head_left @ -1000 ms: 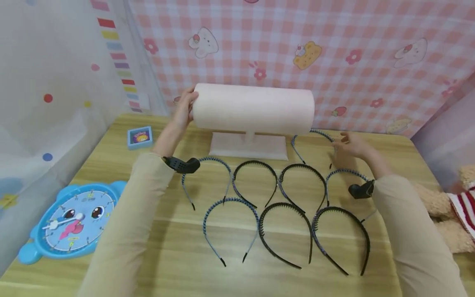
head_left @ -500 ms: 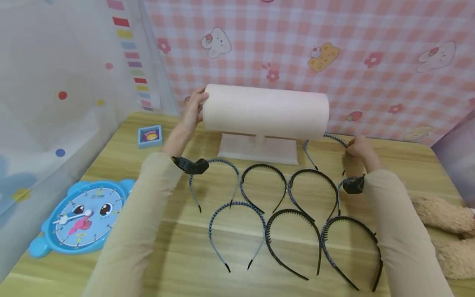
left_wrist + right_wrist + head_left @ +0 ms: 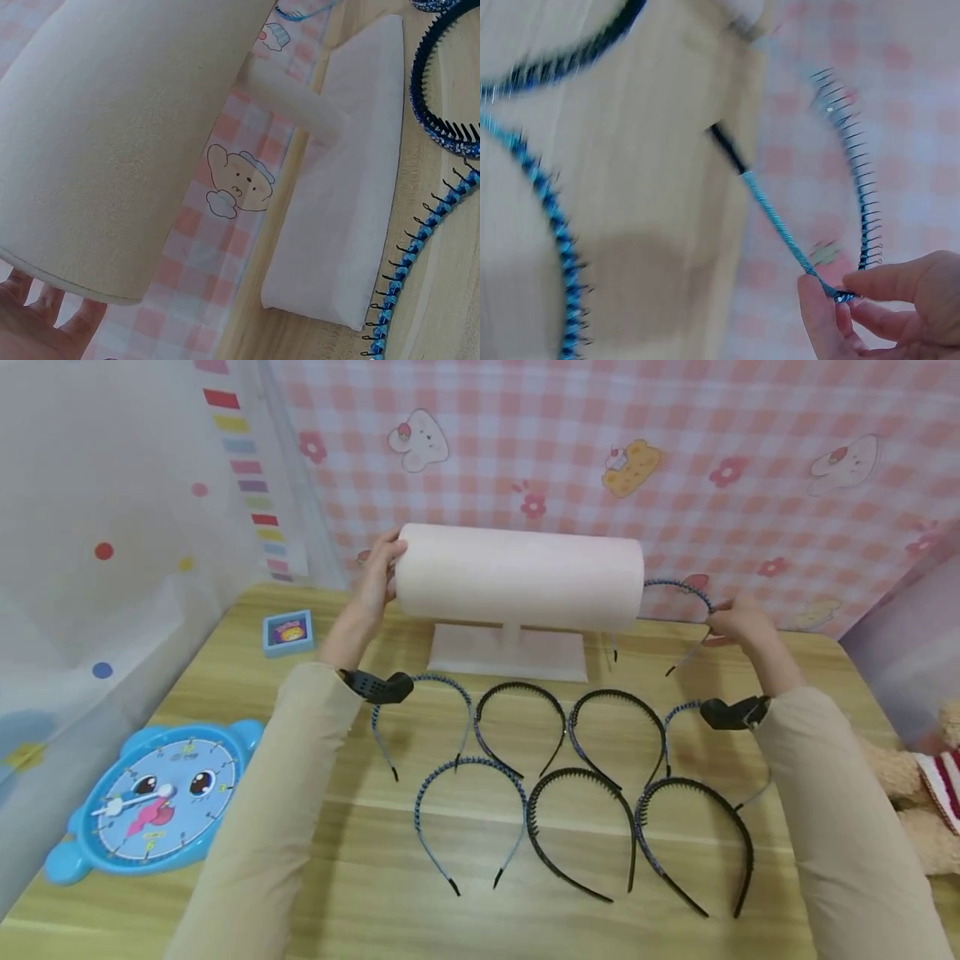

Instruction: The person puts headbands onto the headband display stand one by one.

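My right hand (image 3: 741,620) pinches a blue toothed headband (image 3: 864,202) by one side, lifted off the table at the right end of the white roll stand (image 3: 517,578). Part of the headband's arch is hidden behind the roll in the head view. Its black-tipped ends hang downward. My left hand (image 3: 377,575) grips the left end of the roll, its fingers (image 3: 51,301) bent at the rim; the fingertips are partly hidden. Below the stand's flat base (image 3: 508,653), several blue headbands (image 3: 469,763) and black headbands (image 3: 581,774) lie in two rows on the table.
A blue toy clock (image 3: 153,802) lies at the table's left, with a small blue box (image 3: 288,633) behind it. A plush toy (image 3: 918,802) sits at the right edge. A pink checked cloth (image 3: 570,460) hangs right behind the stand.
My right hand has reached the blue headband at the back right, taken hold of it and raised it off the table beside the roll. My left hand stays at the roll's left end.
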Available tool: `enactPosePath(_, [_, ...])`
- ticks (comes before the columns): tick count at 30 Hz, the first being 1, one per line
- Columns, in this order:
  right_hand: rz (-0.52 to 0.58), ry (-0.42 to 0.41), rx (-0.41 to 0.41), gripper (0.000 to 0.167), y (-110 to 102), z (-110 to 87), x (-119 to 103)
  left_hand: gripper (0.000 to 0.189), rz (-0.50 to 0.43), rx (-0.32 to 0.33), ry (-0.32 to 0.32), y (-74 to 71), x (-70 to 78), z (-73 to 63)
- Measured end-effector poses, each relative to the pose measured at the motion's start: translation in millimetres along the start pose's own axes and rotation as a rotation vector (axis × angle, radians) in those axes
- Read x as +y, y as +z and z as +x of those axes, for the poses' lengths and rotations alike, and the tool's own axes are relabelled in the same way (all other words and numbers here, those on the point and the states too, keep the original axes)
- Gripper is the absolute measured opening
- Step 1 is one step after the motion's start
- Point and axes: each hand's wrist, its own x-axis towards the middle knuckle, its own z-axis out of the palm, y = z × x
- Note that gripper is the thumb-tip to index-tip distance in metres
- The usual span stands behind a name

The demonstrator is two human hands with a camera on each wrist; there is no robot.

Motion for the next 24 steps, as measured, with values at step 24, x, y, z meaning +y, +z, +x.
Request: enactPosePath(24, [-0.053, -0.469, 0.456, 0.046, 78.2, -80.4, -85.6, 0.055, 0.030, -0.022, 0.003, -0.1, -0.2, 0.5])
